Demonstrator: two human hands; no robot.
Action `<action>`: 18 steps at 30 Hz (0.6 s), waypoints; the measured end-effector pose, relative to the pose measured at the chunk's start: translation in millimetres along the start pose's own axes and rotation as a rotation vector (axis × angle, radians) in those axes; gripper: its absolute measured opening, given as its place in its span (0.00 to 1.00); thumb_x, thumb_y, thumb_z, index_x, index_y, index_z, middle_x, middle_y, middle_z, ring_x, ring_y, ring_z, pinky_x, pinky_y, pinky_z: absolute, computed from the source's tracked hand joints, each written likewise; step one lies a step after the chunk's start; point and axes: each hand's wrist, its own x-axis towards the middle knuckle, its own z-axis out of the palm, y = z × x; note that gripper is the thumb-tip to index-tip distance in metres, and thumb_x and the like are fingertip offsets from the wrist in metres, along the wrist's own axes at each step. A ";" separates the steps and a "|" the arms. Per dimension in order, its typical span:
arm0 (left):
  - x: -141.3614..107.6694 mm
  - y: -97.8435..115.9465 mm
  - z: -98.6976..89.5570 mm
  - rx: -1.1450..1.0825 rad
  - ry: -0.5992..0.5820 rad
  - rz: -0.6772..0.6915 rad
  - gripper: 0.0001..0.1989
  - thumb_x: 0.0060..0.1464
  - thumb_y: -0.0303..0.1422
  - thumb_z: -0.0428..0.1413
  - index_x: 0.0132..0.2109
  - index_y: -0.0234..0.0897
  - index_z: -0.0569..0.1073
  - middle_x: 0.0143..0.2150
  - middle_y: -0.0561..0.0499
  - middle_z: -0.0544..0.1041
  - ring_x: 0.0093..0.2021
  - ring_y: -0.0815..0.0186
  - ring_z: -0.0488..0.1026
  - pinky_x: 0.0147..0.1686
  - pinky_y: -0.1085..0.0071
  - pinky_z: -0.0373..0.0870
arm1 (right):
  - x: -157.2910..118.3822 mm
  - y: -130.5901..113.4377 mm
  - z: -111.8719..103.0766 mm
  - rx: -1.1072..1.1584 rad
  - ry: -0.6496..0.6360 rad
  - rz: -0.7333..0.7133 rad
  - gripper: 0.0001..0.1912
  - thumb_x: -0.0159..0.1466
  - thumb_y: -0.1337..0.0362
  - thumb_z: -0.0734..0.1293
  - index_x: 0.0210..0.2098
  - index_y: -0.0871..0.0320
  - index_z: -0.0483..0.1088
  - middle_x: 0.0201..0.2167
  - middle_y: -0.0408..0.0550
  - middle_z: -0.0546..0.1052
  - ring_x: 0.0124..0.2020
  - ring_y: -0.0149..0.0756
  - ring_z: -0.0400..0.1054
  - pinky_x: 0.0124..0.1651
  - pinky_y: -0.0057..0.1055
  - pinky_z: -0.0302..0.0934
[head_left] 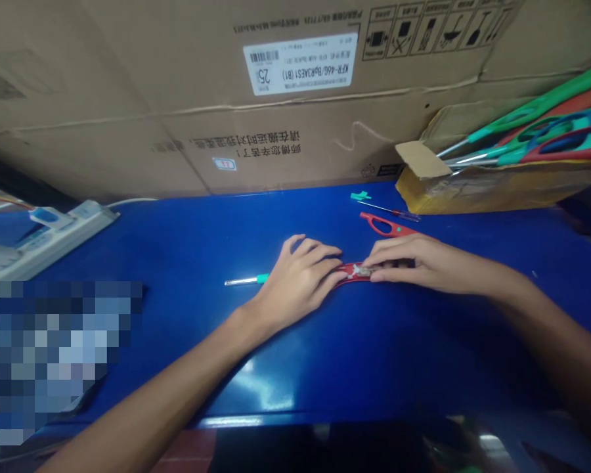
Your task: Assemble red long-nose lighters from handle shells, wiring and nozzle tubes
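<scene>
On the blue table lies a red lighter body (357, 271), its inner parts showing, with a metal tube (240, 282) and a green collar sticking out to the left. My left hand (300, 276) lies over its left part, with thumb and fingertips pressed on it. From the right, my right hand (416, 263) pinches small parts at the body's middle and right end; what exactly is between the fingertips is too small to tell. Just behind my right hand rests a red casing piece (387, 226) with an oval opening.
A small screwdriver (391, 210) and a green piece (360, 196) lie behind the hands. At the back right stands an open box (492, 190) of green, red and blue lighters. A large cardboard box (187, 79) walls off the back. A power strip (73, 226) sits at left.
</scene>
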 end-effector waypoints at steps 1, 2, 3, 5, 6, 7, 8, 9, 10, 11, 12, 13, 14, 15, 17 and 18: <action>-0.2 0.3 0.3 0.001 0.005 0.004 0.14 0.71 0.38 0.50 0.50 0.39 0.79 0.56 0.49 0.79 0.54 0.59 0.73 0.63 0.50 0.54 | 0.9 -1.2 2.1 0.007 -0.007 0.007 0.15 0.71 0.52 0.64 0.50 0.50 0.78 0.46 0.45 0.81 0.48 0.41 0.74 0.50 0.37 0.64; -0.4 0.1 0.3 0.002 0.015 0.008 0.14 0.70 0.37 0.51 0.49 0.40 0.80 0.54 0.50 0.79 0.52 0.59 0.73 0.62 0.51 0.55 | 1.7 -2.7 4.1 0.014 -0.006 0.014 0.15 0.70 0.52 0.64 0.49 0.50 0.78 0.45 0.46 0.81 0.47 0.40 0.73 0.49 0.36 0.64; -0.8 -0.2 0.0 0.005 0.019 0.013 0.13 0.70 0.37 0.51 0.48 0.40 0.80 0.53 0.50 0.80 0.50 0.60 0.74 0.60 0.53 0.57 | 2.5 -4.3 5.7 0.022 -0.001 0.019 0.15 0.70 0.52 0.65 0.49 0.51 0.78 0.45 0.46 0.81 0.46 0.39 0.73 0.48 0.36 0.64; -1.6 -0.8 -1.1 0.012 0.019 0.012 0.12 0.70 0.36 0.52 0.48 0.40 0.80 0.50 0.51 0.81 0.47 0.61 0.74 0.56 0.56 0.59 | 3.9 -7.9 8.0 0.031 0.007 0.024 0.15 0.69 0.52 0.66 0.48 0.52 0.78 0.43 0.47 0.80 0.44 0.38 0.73 0.46 0.34 0.64; -1.9 -0.8 -1.8 0.016 0.016 0.007 0.12 0.69 0.35 0.52 0.47 0.40 0.81 0.49 0.52 0.81 0.46 0.62 0.73 0.54 0.57 0.60 | 4.6 -9.6 8.9 0.030 0.006 0.024 0.16 0.69 0.52 0.66 0.48 0.52 0.78 0.42 0.47 0.80 0.42 0.37 0.73 0.44 0.33 0.63; -2.3 -0.5 -2.5 0.017 0.012 -0.001 0.12 0.69 0.35 0.52 0.47 0.40 0.81 0.48 0.52 0.82 0.45 0.62 0.73 0.52 0.58 0.61 | 5.2 -11.3 9.7 0.024 0.003 0.024 0.16 0.69 0.52 0.65 0.48 0.53 0.78 0.42 0.47 0.80 0.40 0.36 0.73 0.41 0.32 0.63; -2.6 0.0 -2.9 0.016 0.011 -0.009 0.12 0.69 0.35 0.53 0.46 0.40 0.81 0.47 0.53 0.82 0.45 0.63 0.73 0.51 0.59 0.61 | 5.7 -12.8 10.5 0.015 0.001 0.026 0.16 0.70 0.52 0.65 0.48 0.54 0.78 0.41 0.47 0.79 0.38 0.35 0.72 0.39 0.31 0.62; -2.9 0.7 -3.3 0.012 0.013 -0.016 0.11 0.69 0.34 0.53 0.46 0.40 0.81 0.47 0.54 0.82 0.44 0.63 0.73 0.51 0.59 0.61 | 6.2 -14.1 11.4 0.005 0.003 0.029 0.16 0.70 0.51 0.65 0.47 0.54 0.78 0.40 0.47 0.78 0.36 0.34 0.71 0.37 0.30 0.61; -3.2 1.4 -3.5 0.005 0.018 -0.024 0.11 0.69 0.34 0.53 0.45 0.40 0.81 0.47 0.54 0.82 0.44 0.64 0.74 0.51 0.60 0.61 | 6.6 -15.1 12.3 -0.005 0.011 0.033 0.17 0.70 0.51 0.64 0.47 0.55 0.78 0.38 0.47 0.78 0.34 0.33 0.70 0.35 0.30 0.60; -3.5 2.1 -3.6 -0.005 0.021 -0.032 0.11 0.69 0.34 0.53 0.45 0.40 0.81 0.47 0.55 0.82 0.44 0.64 0.74 0.50 0.60 0.61 | 6.9 -16.0 13.2 -0.014 0.022 0.036 0.17 0.70 0.51 0.64 0.46 0.55 0.77 0.36 0.46 0.77 0.32 0.32 0.69 0.33 0.29 0.59; -3.7 2.6 -3.8 -0.015 0.023 -0.041 0.11 0.69 0.34 0.53 0.44 0.40 0.81 0.46 0.55 0.82 0.44 0.64 0.75 0.50 0.60 0.61 | 7.0 -16.7 13.9 -0.022 0.034 0.038 0.16 0.70 0.51 0.65 0.44 0.56 0.77 0.34 0.45 0.76 0.31 0.31 0.67 0.32 0.29 0.58; -4.0 2.9 -4.2 -0.023 0.023 -0.051 0.11 0.69 0.34 0.53 0.44 0.40 0.81 0.46 0.55 0.83 0.43 0.65 0.75 0.49 0.61 0.61 | 7.1 -17.2 14.4 -0.032 0.047 0.037 0.16 0.70 0.51 0.65 0.43 0.56 0.76 0.32 0.44 0.75 0.29 0.30 0.66 0.31 0.29 0.57; -4.2 2.8 -4.8 -0.029 0.018 -0.061 0.11 0.69 0.33 0.53 0.44 0.40 0.80 0.46 0.55 0.83 0.43 0.65 0.75 0.48 0.61 0.61 | 7.0 -17.6 14.8 -0.045 0.060 0.032 0.15 0.70 0.52 0.65 0.42 0.57 0.76 0.31 0.44 0.74 0.29 0.30 0.65 0.31 0.29 0.57; -4.4 2.6 -5.5 -0.034 0.009 -0.071 0.11 0.69 0.33 0.53 0.44 0.40 0.80 0.46 0.55 0.83 0.43 0.64 0.75 0.47 0.61 0.61 | 6.9 -17.9 14.9 -0.061 0.072 0.025 0.14 0.70 0.52 0.65 0.41 0.56 0.75 0.31 0.43 0.73 0.28 0.30 0.64 0.31 0.29 0.57; -4.7 1.4 -7.6 -0.042 -0.020 -0.085 0.10 0.69 0.33 0.53 0.45 0.40 0.80 0.47 0.55 0.82 0.44 0.64 0.75 0.45 0.61 0.60 | 6.7 -18.4 15.0 -0.095 0.099 0.014 0.13 0.70 0.54 0.65 0.41 0.56 0.75 0.32 0.44 0.74 0.28 0.30 0.64 0.31 0.29 0.57; -4.8 0.7 -8.8 -0.050 -0.037 -0.091 0.10 0.69 0.32 0.53 0.45 0.40 0.80 0.48 0.55 0.82 0.44 0.63 0.75 0.44 0.61 0.60 | 6.7 -18.5 15.1 -0.109 0.111 0.011 0.13 0.70 0.54 0.65 0.42 0.56 0.75 0.33 0.44 0.74 0.28 0.30 0.64 0.32 0.29 0.57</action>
